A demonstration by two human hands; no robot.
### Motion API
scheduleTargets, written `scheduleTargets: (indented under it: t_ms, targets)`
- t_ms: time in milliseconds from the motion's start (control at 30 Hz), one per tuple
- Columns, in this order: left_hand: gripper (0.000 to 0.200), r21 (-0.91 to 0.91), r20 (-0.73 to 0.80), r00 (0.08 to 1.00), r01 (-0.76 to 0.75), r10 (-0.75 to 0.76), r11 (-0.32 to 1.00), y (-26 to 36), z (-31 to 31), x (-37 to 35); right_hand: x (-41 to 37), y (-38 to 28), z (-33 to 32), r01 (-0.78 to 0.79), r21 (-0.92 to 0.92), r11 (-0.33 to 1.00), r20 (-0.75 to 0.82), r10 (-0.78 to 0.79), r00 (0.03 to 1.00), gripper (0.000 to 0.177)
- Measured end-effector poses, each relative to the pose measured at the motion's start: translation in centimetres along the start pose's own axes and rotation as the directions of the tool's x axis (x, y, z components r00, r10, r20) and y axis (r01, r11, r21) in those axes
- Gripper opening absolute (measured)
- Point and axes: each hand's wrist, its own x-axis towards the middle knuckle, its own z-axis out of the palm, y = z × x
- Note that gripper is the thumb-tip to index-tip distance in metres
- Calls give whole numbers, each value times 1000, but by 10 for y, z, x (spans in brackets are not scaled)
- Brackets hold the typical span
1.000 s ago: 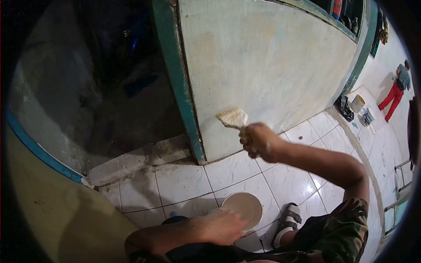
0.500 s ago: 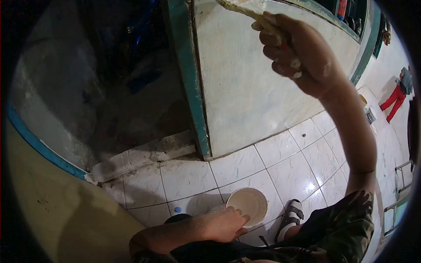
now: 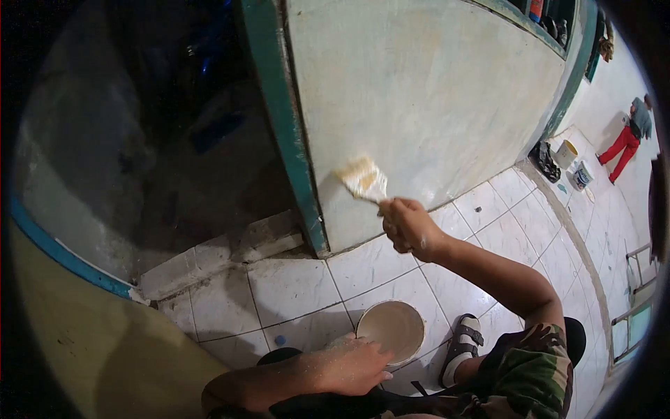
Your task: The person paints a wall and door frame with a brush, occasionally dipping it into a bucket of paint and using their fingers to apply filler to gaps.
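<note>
My right hand is closed round the handle of a wide paintbrush. The brush's pale, paint-coated bristles point up and left, close to the lower part of the whitish wall. Low in the view, a round bucket with a whitish inside stands on the tiles between my feet. My left hand grips its near left rim, with the fingers bent over the edge and the thumb lower down.
A dark doorway with a teal frame and a rough sill lies left. My sandalled foot is beside the bucket. Far right, a person in red trousers stands near two paint tubs and a black bag.
My right hand has come down and left with the paintbrush, from high at the top of the view to the lower wall. My left hand stays on the bucket's rim.
</note>
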Motion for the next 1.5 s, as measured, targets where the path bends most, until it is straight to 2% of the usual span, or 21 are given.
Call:
scheduleTargets:
  t_ms: [67, 200, 233, 267, 367, 400, 433, 600, 800, 833, 900, 967, 1067, 1100, 1167, 1200, 1267, 1333, 1400, 1433, 1500]
  targets:
    - [46, 42, 22, 1000, 8, -9, 999, -2, 4, 4, -1, 11, -24, -194, -39, 980, -11, 194, 981, 21]
    - [46, 9, 19, 1000, -12, 12, 1000, -4, 1, 6, 9, -2, -78, -327, -111, 938, -202, 301, 932, 22]
    - [45, 7, 29, 1000, -9, 8, 1000, -4, 0, 8, 15, -10, -101, -212, -152, 965, -139, 191, 972, 21]
    - [45, 4, 38, 999, -6, 5, 1000, -4, 0, 9, 12, -32, -105, -50, -380, 924, -82, 20, 996, 16]
    - [45, 22, 48, 999, 8, -9, 1000, -5, -2, 11, -15, -139, -86, 60, -469, 881, -118, -130, 984, 25]
    - [45, 27, 52, 999, 6, -7, 1000, -4, -4, 12, -27, -165, -82, 130, -296, 946, -94, -164, 982, 28]
    - [45, 16, 64, 998, 24, -25, 1000, -3, -7, 12, -44, -188, -67, 200, -394, 897, -112, -263, 958, 27]
    - [45, -20, 77, 995, 59, -58, 998, -6, -4, 16, -73, -238, -57, 449, -444, 775, 5, -499, 866, 31]
    - [37, -18, 1, 998, 68, -68, 998, -7, 0, 17, -65, -232, -60, 671, -293, 681, 159, -657, 737, 35]
    - [38, -19, 0, 998, 65, -65, 998, -7, 1, 18, -53, -221, -58, 610, -272, 744, 56, -621, 782, 36]
    - [38, -25, 10, 998, 57, -57, 998, -7, 1, 18, -20, -185, -69, 568, -202, 798, 69, -566, 821, 32]
    - [38, -13, -8, 997, 73, -73, 997, -2, -5, 17, -7, -149, -66, 388, -182, 904, -117, -412, 904, 28]
    - [36, 4, -121, 993, 7, -7, 1000, -8, 4, 20, -2, -104, -86, 178, -137, 974, -131, -196, 972, 23]
    - [36, 25, -58, 996, -73, 75, 997, -7, 2, 24, 7, -83, -112, 140, -120, 983, 4, -140, 990, 25]
    - [42, -83, -35, 999, 10, -13, 997, -3, -8, 28, 1, -59, -123, 33, -383, 923, -92, -74, 993, 32]
    - [42, -69, 17, 999, -50, 51, 996, -3, -10, 34, -5, -47, -136, -2, -448, 894, -61, -28, 998, 26]
    - [44, -49, 14, 996, 92, -92, 995, -5, -7, 45, -24, -26, -151, -93, -632, 770, -48, 81, 996, 25]
    - [43, -53, 3, 997, 77, -77, 996, -6, -13, 57, -42, -18, -163, -112, -755, 646, 32, 208, 978, 26]
    - [44, -50, 41, 994, 103, -101, 993, -17, -9, 69, -47, 15, -165, 103, -916, 387, 143, 76, 987, 27]
    - [44, -78, 54, 990, 134, -130, 988, -25, -6, 75, -58, 18, -161, 117, -901, 418, 174, 100, 980, 28]
    - [34, -42, -29, 1000, 0, -1, 999, -40, 3, 81, -65, 32, -154, 136, -912, 388, 211, 158, 965, 26]
